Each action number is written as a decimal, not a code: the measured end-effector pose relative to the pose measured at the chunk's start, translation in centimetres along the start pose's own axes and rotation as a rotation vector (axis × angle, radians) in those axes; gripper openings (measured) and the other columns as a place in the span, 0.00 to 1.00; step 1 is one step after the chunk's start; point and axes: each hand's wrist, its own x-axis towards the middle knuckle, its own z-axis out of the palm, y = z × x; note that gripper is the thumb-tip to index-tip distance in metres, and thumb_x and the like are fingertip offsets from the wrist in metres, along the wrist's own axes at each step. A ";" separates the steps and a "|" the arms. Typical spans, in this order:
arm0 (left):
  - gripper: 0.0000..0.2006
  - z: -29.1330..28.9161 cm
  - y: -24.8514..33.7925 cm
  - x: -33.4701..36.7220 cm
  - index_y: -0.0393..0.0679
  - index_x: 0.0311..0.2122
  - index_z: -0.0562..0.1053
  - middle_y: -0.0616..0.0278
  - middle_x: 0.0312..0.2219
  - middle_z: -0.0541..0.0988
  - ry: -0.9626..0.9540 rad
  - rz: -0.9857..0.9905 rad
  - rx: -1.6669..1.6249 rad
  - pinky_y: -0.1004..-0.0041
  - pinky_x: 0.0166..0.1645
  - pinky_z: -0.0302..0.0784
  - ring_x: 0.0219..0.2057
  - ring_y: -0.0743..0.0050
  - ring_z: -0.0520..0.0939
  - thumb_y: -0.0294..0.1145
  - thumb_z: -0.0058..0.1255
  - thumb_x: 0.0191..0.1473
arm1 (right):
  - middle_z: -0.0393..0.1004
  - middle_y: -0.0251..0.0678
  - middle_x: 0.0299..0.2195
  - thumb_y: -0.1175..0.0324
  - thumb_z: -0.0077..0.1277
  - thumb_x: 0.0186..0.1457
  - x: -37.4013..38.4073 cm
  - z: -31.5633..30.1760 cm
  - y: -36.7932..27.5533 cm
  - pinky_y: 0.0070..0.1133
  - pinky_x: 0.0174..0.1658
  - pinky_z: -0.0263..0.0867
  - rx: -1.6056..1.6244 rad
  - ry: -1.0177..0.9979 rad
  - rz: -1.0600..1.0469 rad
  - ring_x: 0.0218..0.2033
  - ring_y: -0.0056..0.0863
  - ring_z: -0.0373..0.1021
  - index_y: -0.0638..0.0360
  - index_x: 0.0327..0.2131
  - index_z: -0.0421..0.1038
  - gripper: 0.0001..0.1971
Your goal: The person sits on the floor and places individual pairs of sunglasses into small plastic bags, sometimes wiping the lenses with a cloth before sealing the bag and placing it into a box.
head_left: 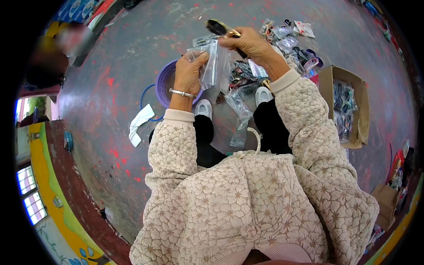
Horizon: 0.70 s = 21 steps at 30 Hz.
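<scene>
My left hand [188, 75], with a silver bangle at the wrist, pinches a clear plastic bag [213, 68] in front of me. Close to the bag's upper end, my right hand [251, 45] is closed on a pair of sunglasses [215, 27] with dark lenses and gold-coloured parts. The lenses stick out past my fingers to the left, apart from the bag. Beneath my left hand stands a purple round basket [164, 84], partly hidden by my wrist. Below and between my hands, a heap of dark eyewear [242, 73] lies on the floor.
A cardboard box [363, 110] holding bagged sunglasses stands at the right. Farther off lies a pile of bagged items [287, 44]. Loose clear bags [240, 119] lie between my shoes. White paper [140, 123] and a blue hoop [143, 95] are at the left.
</scene>
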 end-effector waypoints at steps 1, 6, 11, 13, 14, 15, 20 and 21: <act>0.06 0.4 -0.2 0.1 0.36 0.32 0.70 0.64 0.24 0.75 -0.005 0.006 0.047 0.82 0.28 0.69 0.22 0.81 0.73 0.25 0.52 0.47 | 0.65 0.28 0.21 0.65 0.61 0.36 0.0 0.2 0.5 0.13 0.26 0.55 -0.064 -0.019 -0.047 0.22 0.16 0.61 0.62 0.27 0.69 0.15; 0.06 0.8 0.0 0.0 0.37 0.28 0.69 0.64 0.22 0.73 0.065 -0.025 0.155 0.81 0.26 0.70 0.22 0.80 0.72 0.27 0.51 0.48 | 0.66 0.29 0.21 0.68 0.60 0.34 0.5 -2.0 1.2 0.15 0.27 0.57 -0.343 0.007 -0.134 0.23 0.17 0.62 0.65 0.26 0.69 0.14; 0.06 0.0 -0.4 0.4 0.36 0.30 0.70 0.62 0.24 0.74 0.025 0.033 0.068 0.79 0.29 0.73 0.24 0.76 0.75 0.28 0.46 0.52 | 0.67 0.31 0.14 0.67 0.53 0.32 1.6 -6.9 0.6 0.22 0.18 0.55 -0.644 0.134 0.030 0.14 0.21 0.61 0.64 0.19 0.71 0.10; 0.06 0.0 -0.1 0.6 0.37 0.30 0.68 0.62 0.23 0.74 0.094 0.034 0.108 0.80 0.26 0.73 0.23 0.76 0.76 0.28 0.45 0.52 | 0.66 0.32 0.13 0.67 0.53 0.31 2.1 -8.7 1.8 0.22 0.18 0.55 -0.563 0.208 0.099 0.15 0.20 0.61 0.64 0.19 0.70 0.09; 0.06 0.0 -0.1 0.8 0.37 0.29 0.67 0.61 0.22 0.74 0.127 0.034 0.129 0.81 0.25 0.73 0.23 0.75 0.77 0.28 0.45 0.52 | 0.66 0.32 0.12 0.67 0.53 0.31 2.4 -9.5 2.6 0.21 0.18 0.55 -0.522 0.247 0.132 0.15 0.20 0.61 0.64 0.19 0.70 0.09; 0.05 -0.3 -0.1 0.9 0.37 0.30 0.67 0.61 0.23 0.75 0.123 0.041 0.104 0.81 0.25 0.73 0.23 0.76 0.77 0.28 0.43 0.53 | 0.66 0.31 0.13 0.68 0.53 0.35 2.8 -10.0 3.4 0.21 0.19 0.56 -0.624 0.296 0.112 0.15 0.20 0.61 0.62 0.18 0.70 0.07; 0.05 -1.0 -0.1 1.5 0.37 0.31 0.67 0.62 0.23 0.74 0.072 -0.042 0.070 0.82 0.25 0.72 0.22 0.78 0.75 0.26 0.45 0.50 | 0.71 0.36 0.15 0.68 0.56 0.37 5.8 -13.5 10.3 0.20 0.22 0.62 -0.740 0.364 0.079 0.15 0.24 0.66 0.68 0.16 0.71 0.10; 0.05 -1.8 -0.1 1.5 0.37 0.31 0.67 0.62 0.23 0.73 0.066 -0.035 0.070 0.82 0.25 0.71 0.22 0.79 0.74 0.25 0.46 0.49 | 0.71 0.37 0.15 0.68 0.55 0.38 6.4 -13.4 11.2 0.21 0.22 0.63 -0.833 0.375 0.089 0.15 0.24 0.66 0.68 0.16 0.71 0.11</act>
